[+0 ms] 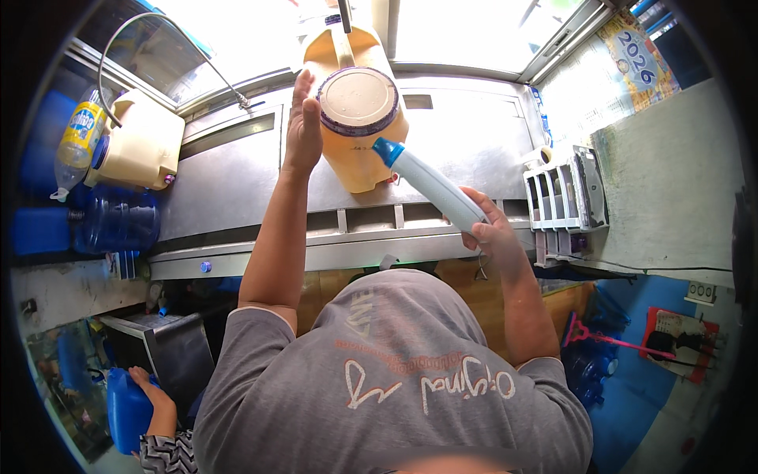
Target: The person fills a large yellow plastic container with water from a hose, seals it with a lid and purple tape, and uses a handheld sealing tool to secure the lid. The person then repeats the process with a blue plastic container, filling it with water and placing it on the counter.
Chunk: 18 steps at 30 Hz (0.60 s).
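Note:
A large beige jug (359,170) with a round cream lid (358,96) stands on the metal counter, a dark purple band around the lid's edge. Against the jug's left side, next to the lid, my left hand (306,130) is raised with its fingers stretched out. My right hand (488,223) is closed around the rear end of a slim heat gun (434,183), long and pale grey-blue. Its blue nozzle points up and left at the jug just below the lid's band. A small wire loop dangles by my right wrist.
The metal counter (225,178) has slots along its front. At left lie another beige jug (142,146), a yellow-labelled bottle (79,138) and a blue water bottle (122,220). A white rack (557,197) stands at right. Lower left, another person's hand (150,391) touches a blue container (126,419).

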Available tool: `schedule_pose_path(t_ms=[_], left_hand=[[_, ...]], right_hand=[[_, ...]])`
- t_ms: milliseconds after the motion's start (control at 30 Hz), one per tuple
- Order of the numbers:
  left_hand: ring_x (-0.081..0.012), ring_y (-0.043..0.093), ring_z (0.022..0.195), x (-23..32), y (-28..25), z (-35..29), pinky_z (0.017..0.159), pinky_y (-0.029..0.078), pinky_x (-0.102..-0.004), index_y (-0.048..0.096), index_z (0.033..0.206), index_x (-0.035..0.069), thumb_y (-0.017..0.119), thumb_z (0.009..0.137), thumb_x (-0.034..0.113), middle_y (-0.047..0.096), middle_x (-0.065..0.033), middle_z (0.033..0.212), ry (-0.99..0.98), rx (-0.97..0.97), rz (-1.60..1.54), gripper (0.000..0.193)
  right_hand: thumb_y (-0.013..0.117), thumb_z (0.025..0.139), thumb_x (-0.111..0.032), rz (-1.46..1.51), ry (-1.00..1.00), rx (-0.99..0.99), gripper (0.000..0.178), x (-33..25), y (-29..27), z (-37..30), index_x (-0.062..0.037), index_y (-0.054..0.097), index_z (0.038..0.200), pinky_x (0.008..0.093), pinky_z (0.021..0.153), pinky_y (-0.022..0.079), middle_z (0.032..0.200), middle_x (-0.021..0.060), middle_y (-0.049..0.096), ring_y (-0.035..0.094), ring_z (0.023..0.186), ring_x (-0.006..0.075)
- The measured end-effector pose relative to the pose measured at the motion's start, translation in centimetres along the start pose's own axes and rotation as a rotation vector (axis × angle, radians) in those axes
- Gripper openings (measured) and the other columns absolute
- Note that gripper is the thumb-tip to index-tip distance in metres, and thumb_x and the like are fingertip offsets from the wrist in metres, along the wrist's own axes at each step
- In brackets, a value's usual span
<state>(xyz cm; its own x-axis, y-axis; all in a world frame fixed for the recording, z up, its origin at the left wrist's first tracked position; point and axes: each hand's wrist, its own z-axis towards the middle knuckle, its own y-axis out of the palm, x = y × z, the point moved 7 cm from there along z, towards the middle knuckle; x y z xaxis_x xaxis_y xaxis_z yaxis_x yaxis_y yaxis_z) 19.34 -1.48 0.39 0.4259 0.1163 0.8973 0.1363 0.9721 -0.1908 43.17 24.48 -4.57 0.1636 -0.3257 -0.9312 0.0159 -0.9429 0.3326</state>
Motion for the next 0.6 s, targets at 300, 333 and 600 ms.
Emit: schedule_pose_path(t_ms=[300,333,600], left_hand=[[-0.028,0.046,0.129,1.2,0.5,1.2,0.115,0.026,-0.0458,0.039,0.141,-0.001,0.026,0.091,0.079,0.058,-0.0172,0.123,0.111,0.054,0.04,0.095],[-0.0269,0.044,0.131,1.0,0.6,1.3,0.117,0.023,-0.0481,0.038,0.142,0.0,0.023,0.091,0.078,0.059,-0.0172,0.121,0.09,0.034,0.014,0.095],[-0.0312,0.044,0.133,-0.6,-0.5,0.7,0.115,0.028,-0.0423,0.038,0.144,-0.001,0.029,0.089,0.081,0.048,-0.0206,0.139,0.131,0.039,0.014,0.099]], right_hand=[[0.071,0.081,-0.034,-0.061,-0.019,0.031,0.076,-0.2,-0.3,-0.2,-0.0061,0.042,0.145,0.0211,0.057,0.044,0.109,0.0167,0.064,0.052,0.065,0.007],[0.07,0.081,-0.032,-0.039,-0.036,0.085,0.075,-0.5,-0.6,-0.2,-0.0056,0.042,0.145,0.0214,0.057,0.044,0.107,0.0157,0.063,0.052,0.066,0.0071],[0.066,0.081,-0.018,-0.176,-0.003,0.156,0.068,-3.1,0.5,-1.3,-0.0034,0.044,0.144,0.0247,0.062,0.044,0.092,0.0031,0.057,0.049,0.068,0.0076]])
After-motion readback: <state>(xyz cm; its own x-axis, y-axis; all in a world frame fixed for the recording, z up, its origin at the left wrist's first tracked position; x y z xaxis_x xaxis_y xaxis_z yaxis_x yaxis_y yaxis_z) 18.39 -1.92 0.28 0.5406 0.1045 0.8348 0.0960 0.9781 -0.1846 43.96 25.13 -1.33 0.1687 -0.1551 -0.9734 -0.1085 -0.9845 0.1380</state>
